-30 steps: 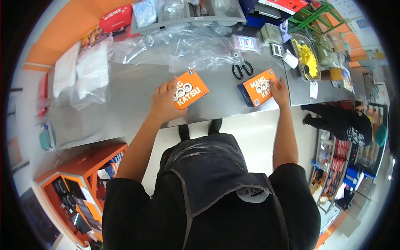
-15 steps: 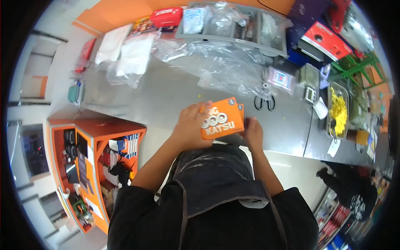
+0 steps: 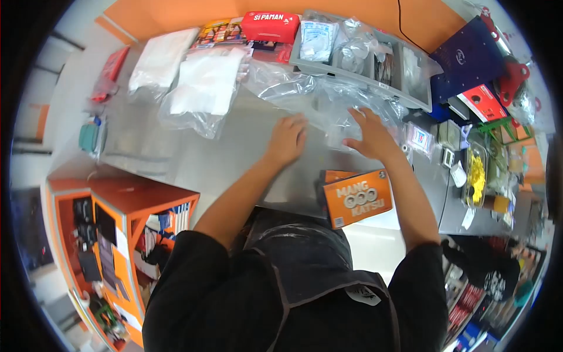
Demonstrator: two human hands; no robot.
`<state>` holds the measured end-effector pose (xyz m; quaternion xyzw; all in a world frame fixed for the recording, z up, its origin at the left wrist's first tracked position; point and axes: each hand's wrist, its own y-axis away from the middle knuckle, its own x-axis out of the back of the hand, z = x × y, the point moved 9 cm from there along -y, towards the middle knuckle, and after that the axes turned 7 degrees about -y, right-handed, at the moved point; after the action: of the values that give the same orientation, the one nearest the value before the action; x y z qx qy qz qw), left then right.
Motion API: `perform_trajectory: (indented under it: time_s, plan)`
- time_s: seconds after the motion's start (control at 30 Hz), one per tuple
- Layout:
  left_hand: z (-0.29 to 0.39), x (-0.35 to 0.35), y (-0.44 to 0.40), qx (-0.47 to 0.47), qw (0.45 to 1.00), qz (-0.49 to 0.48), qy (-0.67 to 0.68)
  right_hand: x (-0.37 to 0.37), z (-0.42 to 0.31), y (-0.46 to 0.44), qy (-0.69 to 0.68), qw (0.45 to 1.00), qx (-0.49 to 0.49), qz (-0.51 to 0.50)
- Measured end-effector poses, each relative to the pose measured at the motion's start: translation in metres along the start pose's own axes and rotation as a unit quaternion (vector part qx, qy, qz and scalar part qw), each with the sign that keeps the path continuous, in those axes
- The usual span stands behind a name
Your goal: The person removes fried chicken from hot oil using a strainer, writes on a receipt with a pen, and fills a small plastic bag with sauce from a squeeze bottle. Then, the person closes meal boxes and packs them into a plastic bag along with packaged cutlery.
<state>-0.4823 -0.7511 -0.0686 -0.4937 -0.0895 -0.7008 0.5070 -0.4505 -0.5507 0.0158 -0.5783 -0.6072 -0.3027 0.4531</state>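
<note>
Orange boxes printed "MANG KATSU" (image 3: 359,199) rest at the front edge of the metal table, one partly behind the other, with neither hand on them. Clear plastic bags (image 3: 337,120) are spread over the table beyond. My right hand (image 3: 374,138) is over the right part of these bags, fingers spread and thumb apart; whether it touches the plastic is unclear. To the left, my left hand (image 3: 287,141) is by the near edge of the plastic with its fingers bent, a gap between thumb and fingers, and nothing visible in it.
A grey divided tray (image 3: 366,79) with packets stands at the back, beside a red "SI PAMAN" pouch (image 3: 271,27). White bag stacks (image 3: 202,82) lie left. At right are a small timer (image 3: 448,158) and a container of yellow food (image 3: 476,179). An orange shelf (image 3: 126,202) stands left.
Both hands have let go of the orange boxes and reached forward to the plastic bags. The boxes now lie at the table's front edge, further right. The view has shifted.
</note>
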Motion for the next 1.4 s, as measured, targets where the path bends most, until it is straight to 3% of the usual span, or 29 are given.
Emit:
perform_trajectory:
  time_s: [0.03, 0.1, 0.13, 0.17, 0.2, 0.23, 0.3, 0.33, 0.4, 0.43, 0.5, 0.53, 0.6, 0.63, 0.67, 0.7, 0.73, 0.77, 0.83, 0.9, 0.93, 1.0, 1.03, 1.07, 1.13, 1.2, 1.27, 1.33, 1.4]
  plan:
    - [-0.018, -0.002, -0.012, -0.008, 1.000, -0.006, 0.019, -0.033, 0.007, -0.011, 0.040, 0.998, -0.019, -0.053]
    - [-0.036, 0.004, -0.037, -0.063, 0.994, 0.020, -0.090, -0.073, 0.037, -0.038, 0.098, 0.988, -0.042, -0.113]
    - [-0.045, 0.011, -0.047, -0.063, 0.995, 0.022, -0.072, -0.097, 0.059, -0.043, 0.088, 0.972, -0.053, -0.209]
    - [-0.052, 0.001, -0.056, -0.064, 0.991, -0.091, -0.071, -0.112, 0.070, -0.043, 0.074, 0.948, -0.066, -0.302]
    - [-0.061, -0.012, -0.055, -0.067, 0.974, -0.205, -0.072, -0.094, 0.066, -0.053, 0.105, 0.942, -0.096, -0.303]
    - [-0.070, -0.019, -0.048, -0.071, 0.973, -0.209, -0.060, -0.068, 0.054, -0.063, 0.133, 0.935, -0.127, -0.303]
    - [-0.079, -0.011, -0.039, -0.120, 0.989, -0.053, -0.065, 0.006, 0.030, -0.077, 0.051, 0.973, -0.154, -0.162]
    - [-0.082, -0.005, -0.038, -0.126, 0.989, -0.050, -0.054, 0.044, 0.026, -0.077, 0.018, 0.983, -0.166, -0.072]
    - [-0.091, 0.012, -0.026, -0.102, 0.981, -0.051, 0.155, 0.112, 0.010, -0.080, 0.027, 0.979, -0.198, 0.050]
    - [-0.097, 0.036, -0.020, -0.035, 0.975, -0.026, 0.219, 0.136, -0.007, -0.082, -0.059, 0.956, -0.272, 0.092]
    - [-0.111, 0.088, -0.010, 0.101, 0.936, 0.024, 0.335, 0.166, -0.056, -0.098, -0.118, 0.941, -0.221, 0.229]
    - [-0.122, 0.104, -0.003, 0.171, 0.906, 0.047, 0.385, 0.164, -0.070, -0.111, -0.136, 0.940, -0.189, 0.248]
    - [-0.141, 0.118, 0.003, 0.198, 0.886, 0.057, 0.415, 0.132, -0.093, -0.138, -0.235, 0.939, -0.086, 0.236]
    - [-0.152, 0.128, 0.001, 0.220, 0.865, 0.080, 0.445, 0.111, -0.108, -0.143, -0.005, 0.971, -0.187, 0.151]
    - [-0.154, 0.140, -0.005, 0.216, 0.867, 0.080, 0.442, 0.095, -0.137, -0.151, 0.061, 0.970, -0.136, 0.191]
    - [-0.156, 0.154, -0.010, 0.222, 0.863, 0.086, 0.446, 0.073, -0.172, -0.150, 0.072, 0.978, -0.015, 0.197]
    - [-0.158, 0.168, -0.015, 0.230, 0.858, 0.093, 0.451, 0.040, -0.193, -0.143, -0.057, 0.995, -0.023, 0.080]
    - [-0.155, 0.184, -0.022, 0.205, 0.868, 0.096, 0.443, 0.007, -0.222, -0.129, -0.184, 0.982, -0.027, -0.041]
    - [-0.159, 0.206, -0.034, 0.180, 0.902, 0.113, 0.376, -0.013, -0.258, -0.116, -0.173, 0.985, -0.014, -0.016]
    - [-0.157, 0.228, -0.045, 0.147, 0.930, 0.124, 0.312, -0.032, -0.238, -0.095, -0.275, 0.939, -0.198, 0.054]
    - [-0.155, 0.246, -0.049, 0.128, 0.943, 0.157, 0.263, -0.034, -0.245, -0.084, -0.273, 0.939, -0.199, 0.062]
    - [-0.146, 0.264, -0.050, 0.103, 0.953, 0.186, 0.217, -0.052, -0.252, -0.057, -0.454, 0.858, -0.237, 0.035]
    - [-0.127, 0.289, -0.040, 0.047, 0.955, 0.285, 0.073, -0.053, -0.251, -0.048, -0.454, 0.857, -0.240, 0.043]
    - [-0.101, 0.306, -0.024, -0.013, 0.923, 0.379, -0.072, -0.050, -0.257, -0.044, -0.434, 0.878, -0.195, 0.044]
    - [-0.135, 0.262, 0.031, 0.139, 0.896, 0.358, 0.223, -0.039, -0.261, -0.033, -0.414, 0.896, -0.149, 0.059]
    - [-0.125, 0.214, 0.081, 0.214, 0.848, 0.256, 0.413, -0.050, -0.234, -0.010, -0.362, 0.881, -0.305, -0.010]
    - [-0.106, 0.165, 0.120, 0.286, 0.829, 0.084, 0.472, -0.050, -0.227, 0.006, -0.362, 0.892, -0.268, 0.024]
    - [-0.066, 0.156, 0.132, 0.249, 0.820, 0.030, 0.515, -0.063, -0.222, 0.032, -0.364, 0.899, -0.240, 0.040]
    - [-0.024, 0.157, 0.135, 0.211, 0.807, -0.015, 0.551, -0.052, -0.234, 0.047, -0.318, 0.937, -0.095, 0.113]
